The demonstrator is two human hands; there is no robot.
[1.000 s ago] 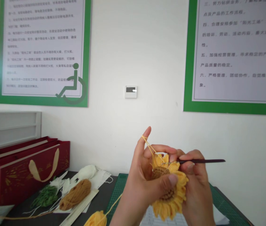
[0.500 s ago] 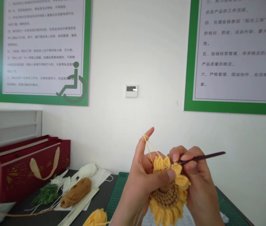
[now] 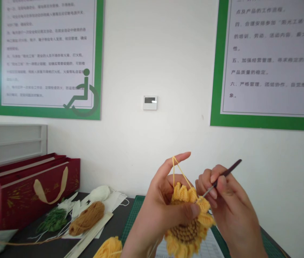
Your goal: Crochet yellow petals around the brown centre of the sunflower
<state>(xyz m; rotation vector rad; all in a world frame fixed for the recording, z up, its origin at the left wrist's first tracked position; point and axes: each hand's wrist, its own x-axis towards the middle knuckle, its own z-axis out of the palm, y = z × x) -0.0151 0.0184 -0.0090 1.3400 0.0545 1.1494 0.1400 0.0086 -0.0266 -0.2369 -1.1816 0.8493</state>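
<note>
My left hand grips a crocheted sunflower with yellow petals and a brown centre, its thumb pressed across the front. Yellow yarn loops over the raised left index finger and runs down to the petals. In my right hand is a crochet hook with a dark handle, pinched between thumb and fingers. The hook's metal shaft slants down to the left, and its tip is at the petals by the left thumb. Whether the tip is inside a stitch cannot be made out.
A yellow yarn ball, a brown skein, green yarn and white yarn lie on the dark table at left. Red gift bags stand behind them. Under my hands are a green cutting mat and a printed sheet.
The hook has tilted steeper, its handle end moving left and up. My left index finger has bent rightward with the yarn, and the sunflower has shifted slightly left.
</note>
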